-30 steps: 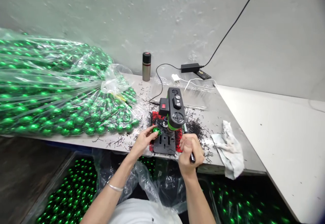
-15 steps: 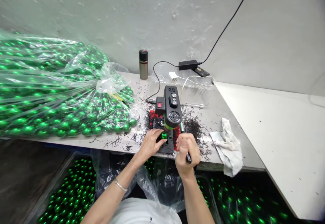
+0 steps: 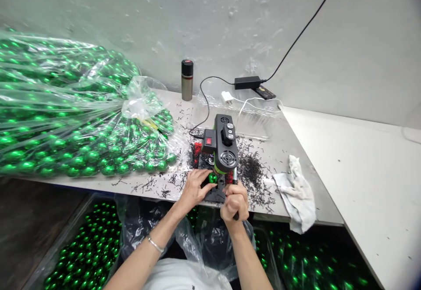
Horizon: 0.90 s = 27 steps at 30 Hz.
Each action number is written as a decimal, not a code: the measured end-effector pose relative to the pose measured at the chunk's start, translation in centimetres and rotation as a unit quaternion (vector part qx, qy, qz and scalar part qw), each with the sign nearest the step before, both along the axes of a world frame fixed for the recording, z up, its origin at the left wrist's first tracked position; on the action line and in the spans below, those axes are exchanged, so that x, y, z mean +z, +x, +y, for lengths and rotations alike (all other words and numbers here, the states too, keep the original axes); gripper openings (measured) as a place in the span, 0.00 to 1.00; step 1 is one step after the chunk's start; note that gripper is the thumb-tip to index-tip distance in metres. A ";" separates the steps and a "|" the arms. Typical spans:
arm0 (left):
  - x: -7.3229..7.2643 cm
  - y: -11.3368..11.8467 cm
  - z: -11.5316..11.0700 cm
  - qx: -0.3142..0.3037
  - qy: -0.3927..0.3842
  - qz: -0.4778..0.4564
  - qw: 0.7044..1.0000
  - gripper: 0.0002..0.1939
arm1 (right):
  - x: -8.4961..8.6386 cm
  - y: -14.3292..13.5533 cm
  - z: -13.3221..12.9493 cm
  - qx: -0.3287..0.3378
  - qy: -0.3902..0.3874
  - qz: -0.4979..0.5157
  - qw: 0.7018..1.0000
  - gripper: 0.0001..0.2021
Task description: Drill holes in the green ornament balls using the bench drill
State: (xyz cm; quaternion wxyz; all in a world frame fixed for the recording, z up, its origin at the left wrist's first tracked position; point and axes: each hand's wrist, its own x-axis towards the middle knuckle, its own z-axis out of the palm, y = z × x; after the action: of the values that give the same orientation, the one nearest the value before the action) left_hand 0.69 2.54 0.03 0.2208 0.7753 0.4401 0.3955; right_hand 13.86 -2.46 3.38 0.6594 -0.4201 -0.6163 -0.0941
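A small black press machine (image 3: 225, 143) with a red switch stands on the table, its head over a shiny green ball (image 3: 213, 177). My left hand (image 3: 194, 187) pinches that ball between thumb and fingers on the machine's dark base plate (image 3: 213, 194). My right hand (image 3: 235, 202) is wrapped in a fist round the press's lever handle (image 3: 234, 176), whose dark end shows below the fingers. Part of the ball lies hidden under the machine head and behind my fingers.
A big clear bag of green balls (image 3: 66, 119) fills the table's left. Behind stand a flask (image 3: 187, 81) and a power adapter (image 3: 247, 82) with cables. Black scraps (image 3: 251, 167) litter the tabletop; a white rag (image 3: 296, 193) hangs over the front edge. Below are bins of green balls (image 3: 87, 246).
My right hand has moved left and slightly down with the lever handle, closer to the base plate. My left hand stays at the green ball. The view has shifted slightly.
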 end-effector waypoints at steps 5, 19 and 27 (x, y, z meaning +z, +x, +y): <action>0.0 0.1 -0.1 0.003 -0.003 -0.006 1.000 0.17 | -0.2 0.2 0.2 -0.007 0.001 -0.020 1.000 0.16; 0.6 -1.7 -2.7 -0.038 0.021 -0.018 0.999 0.18 | 8.5 -0.1 -0.9 0.013 -0.098 0.056 0.994 0.15; 2.1 -6.8 -1.0 0.020 0.074 0.050 0.996 0.22 | 7.3 -0.5 -0.6 0.005 -0.039 0.051 0.998 0.17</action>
State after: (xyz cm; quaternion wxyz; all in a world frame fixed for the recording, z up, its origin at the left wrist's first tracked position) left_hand -6.09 1.58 2.10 0.1323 0.7992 0.4356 0.3925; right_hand 13.38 -3.09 10.63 0.6734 -0.4465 -0.5875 -0.0449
